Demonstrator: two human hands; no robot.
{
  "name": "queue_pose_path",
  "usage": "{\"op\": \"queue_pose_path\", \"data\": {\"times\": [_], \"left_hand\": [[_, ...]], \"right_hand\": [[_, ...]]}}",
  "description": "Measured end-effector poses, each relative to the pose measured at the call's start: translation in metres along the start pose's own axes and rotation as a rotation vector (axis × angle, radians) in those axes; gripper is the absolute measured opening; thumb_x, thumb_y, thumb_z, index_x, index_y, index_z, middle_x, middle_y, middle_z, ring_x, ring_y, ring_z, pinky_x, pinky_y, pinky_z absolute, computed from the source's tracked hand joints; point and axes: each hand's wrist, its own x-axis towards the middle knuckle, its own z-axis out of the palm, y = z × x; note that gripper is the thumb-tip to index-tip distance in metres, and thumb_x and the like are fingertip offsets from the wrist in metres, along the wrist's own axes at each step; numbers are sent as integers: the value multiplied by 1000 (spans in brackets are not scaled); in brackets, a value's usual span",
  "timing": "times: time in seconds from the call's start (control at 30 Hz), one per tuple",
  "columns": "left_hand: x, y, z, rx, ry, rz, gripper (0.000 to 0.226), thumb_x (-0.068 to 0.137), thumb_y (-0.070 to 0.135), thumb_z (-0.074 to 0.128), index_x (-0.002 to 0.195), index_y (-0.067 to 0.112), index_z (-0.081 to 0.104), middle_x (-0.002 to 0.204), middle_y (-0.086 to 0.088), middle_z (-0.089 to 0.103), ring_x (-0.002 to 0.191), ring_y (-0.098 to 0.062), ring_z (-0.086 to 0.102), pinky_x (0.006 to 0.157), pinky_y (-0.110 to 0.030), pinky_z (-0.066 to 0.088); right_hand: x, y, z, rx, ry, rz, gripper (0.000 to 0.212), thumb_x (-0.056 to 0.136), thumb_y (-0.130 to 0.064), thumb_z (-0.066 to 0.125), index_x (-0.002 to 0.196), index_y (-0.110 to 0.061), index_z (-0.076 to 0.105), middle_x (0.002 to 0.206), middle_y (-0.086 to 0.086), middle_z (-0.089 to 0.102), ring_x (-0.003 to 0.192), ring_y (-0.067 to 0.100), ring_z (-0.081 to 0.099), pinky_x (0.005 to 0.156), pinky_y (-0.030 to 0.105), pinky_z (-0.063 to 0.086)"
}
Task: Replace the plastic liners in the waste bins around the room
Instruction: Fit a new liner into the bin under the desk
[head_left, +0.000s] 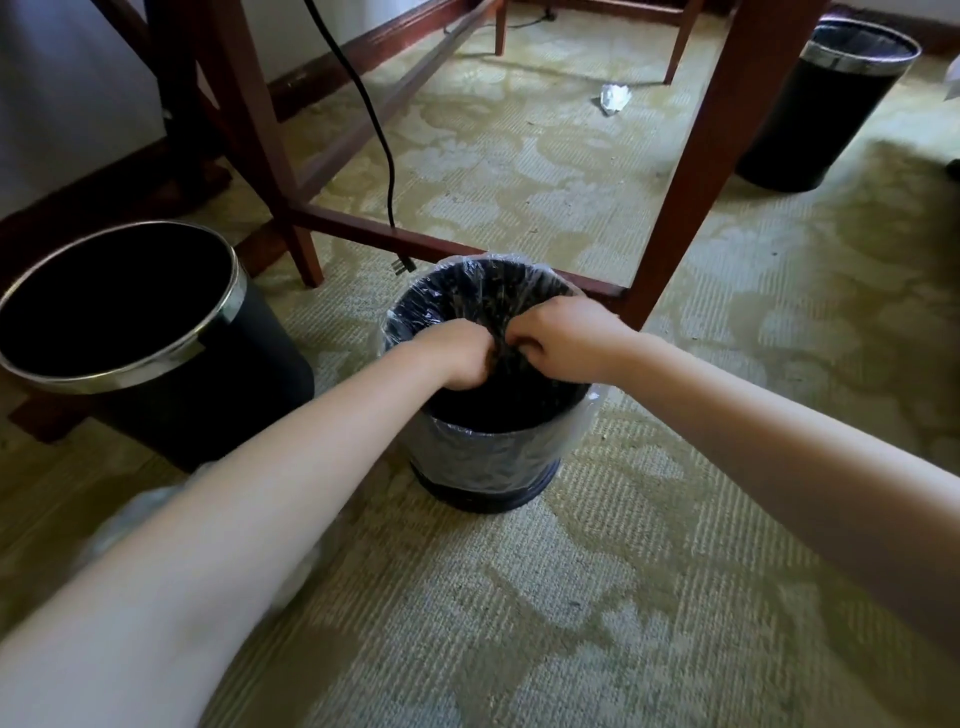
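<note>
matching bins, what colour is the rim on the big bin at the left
Shiny silver rim on a black bin, seen in the head view.

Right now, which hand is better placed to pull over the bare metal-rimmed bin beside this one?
Left, probably. The left hand grips the liner on the side nearer that bare bin; the right hand would have to cross over.

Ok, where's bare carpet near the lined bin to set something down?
Free: the wide carpet in front of the lined bin, between the arms, and the stretch to its right, toward the far bin. Under the table is partly open, with a crumpled paper and a cord. Crowded: the left, where the large bin stands close.
</note>
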Motion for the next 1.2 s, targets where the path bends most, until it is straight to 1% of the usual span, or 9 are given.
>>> {"op": "queue_pose_path", "data": {"times": [0.07, 0.17, 0.23, 0.37, 0.5, 0.67, 0.83, 1.0, 1.2], "left_hand": [[13, -10, 7, 77, -87, -11, 28, 87, 11, 45, 109, 17, 62, 111, -9, 60, 109, -32, 56, 82, -37, 49], [29, -22, 23, 297, -264, -105, 50, 93, 14, 42, 143, 22, 41, 152, -7, 28, 141, -32, 22, 105, -50, 34], [33, -27, 24, 287, -178, -121, 48, 93, 12, 42, 141, 16, 43, 148, -10, 32, 138, -33, 28, 104, -49, 36], [23, -26, 13, -55, 175, -71, 32, 87, 6, 42, 111, 12, 62, 114, -10, 61, 100, -30, 58, 84, -44, 52], [5, -33, -11, -297, 447, -96, 31, 90, 9, 42, 109, 13, 66, 111, -7, 65, 99, -25, 59, 84, -35, 50], [-28, -47, -27, -576, 874, -167, 19, 92, 12, 50, 105, 11, 65, 102, 3, 63, 87, -10, 55, 76, -20, 41], [-64, -100, -35, -648, 1079, -323, 20, 90, 8, 52, 105, 6, 65, 105, -4, 60, 91, -10, 53, 77, -13, 32], [-103, -175, -30, -654, 1026, -592, 25, 92, 12, 53, 115, 8, 63, 122, -6, 59, 115, -20, 52, 96, -28, 38], [-150, -271, -4, -605, 731, -815, 45, 96, 26, 50, 140, 14, 47, 153, -8, 30, 142, -27, 24, 114, -42, 25]], "right_hand": [[9, -8, 1, -150, -245, -10, 26, 92, -15, 45, 109, -19, 65, 102, 2, 67, 97, 25, 61, 77, 38, 52], [13, -11, 7, -338, -462, 68, 30, 96, -16, 42, 121, -15, 60, 119, 4, 62, 110, 26, 58, 80, 38, 51], [12, -8, 8, -330, -459, 109, 31, 97, -17, 42, 122, -12, 59, 120, 6, 61, 110, 27, 58, 76, 37, 49], [17, -9, 8, -108, -284, 83, 26, 95, -21, 44, 112, -16, 63, 104, 4, 65, 92, 25, 58, 73, 37, 51], [27, -16, 5, 53, -167, 121, 25, 93, -26, 47, 107, -16, 64, 97, 4, 66, 89, 25, 59, 71, 38, 53], [53, -43, -18, 304, 127, 155, 23, 92, -22, 47, 103, -20, 67, 95, 2, 68, 85, 25, 61, 68, 37, 52], [92, -93, -35, 526, 218, 151, 27, 94, -23, 50, 118, -22, 63, 101, -1, 68, 90, 19, 60, 70, 31, 47], [142, -133, -40, 642, 98, 114, 40, 94, -19, 53, 134, -14, 51, 103, 8, 68, 96, 25, 63, 81, 35, 49], [202, -176, -22, 539, -99, 150, 52, 98, -32, 49, 143, -8, 36, 129, 21, 56, 119, 38, 54, 97, 43, 45]]}}
